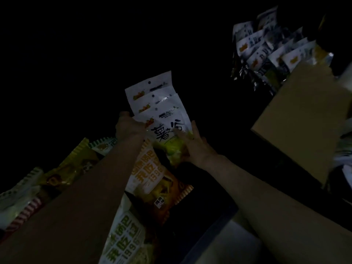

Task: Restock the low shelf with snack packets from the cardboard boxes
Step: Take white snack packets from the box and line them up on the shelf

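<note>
Orange packets (152,189) lowest, white packets (158,103) fanned between hands, left (129,126) and right (196,145) gripping their sides

Glossy plastic snack packets (162,103), some with silvery foil edges; matt brown cardboard box (302,119).

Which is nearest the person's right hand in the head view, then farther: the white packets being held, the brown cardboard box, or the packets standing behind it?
1. White packets: under the right hand, touching.
2. Cardboard box: off to the right.
3. Standing packets: upper right, beyond the box.
</note>
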